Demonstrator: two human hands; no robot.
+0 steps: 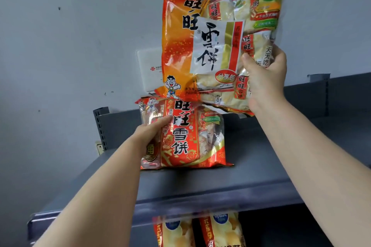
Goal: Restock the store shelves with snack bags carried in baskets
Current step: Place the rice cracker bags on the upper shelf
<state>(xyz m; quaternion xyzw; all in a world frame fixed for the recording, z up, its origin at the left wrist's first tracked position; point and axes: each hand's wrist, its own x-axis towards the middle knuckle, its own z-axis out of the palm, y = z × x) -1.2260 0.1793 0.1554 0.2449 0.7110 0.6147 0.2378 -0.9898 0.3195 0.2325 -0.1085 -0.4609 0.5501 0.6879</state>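
Head view: R hand grips the big rice-cracker bag at its lower right edge, thumb on the front and fingers curled round the side. The bag is held up in front of the grey wall, orange-red w/ a cut-out handle at the top. Its btm edge is just over the far end of the small rice-cracker bag.

The small bag is red and lies on the grey top shelf, near the back. L hand holds its left side, thumb across the front; the other fingers are hidden.

A white wall box sits partly behind the big bag. The shelf upright is at back left. Yellow snack bags stand on the level under the shelf lip.
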